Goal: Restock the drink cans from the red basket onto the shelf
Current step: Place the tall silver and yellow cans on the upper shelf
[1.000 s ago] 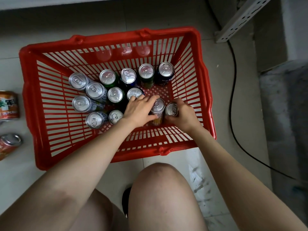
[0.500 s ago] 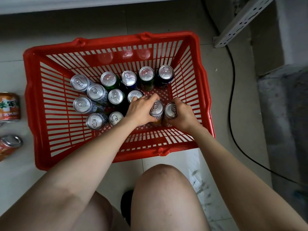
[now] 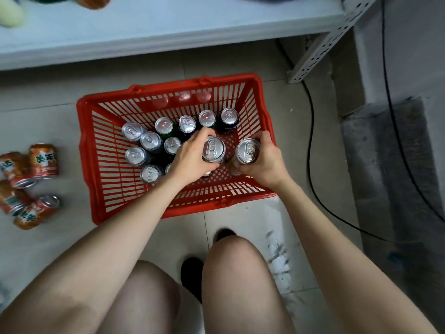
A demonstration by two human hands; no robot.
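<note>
Both hands have come up. The left hand (image 3: 192, 160) has lifted its can (image 3: 213, 149) above the other tops in the basket (image 3: 86, 141). At its 3 o'clock, the right hand (image 3: 265, 162) has raised a second can (image 3: 248, 151). The view has drawn back: the shelf (image 3: 168, 27) now shows at 12 o'clock and more orange cans (image 3: 43, 160) at 9 o'clock.
</note>
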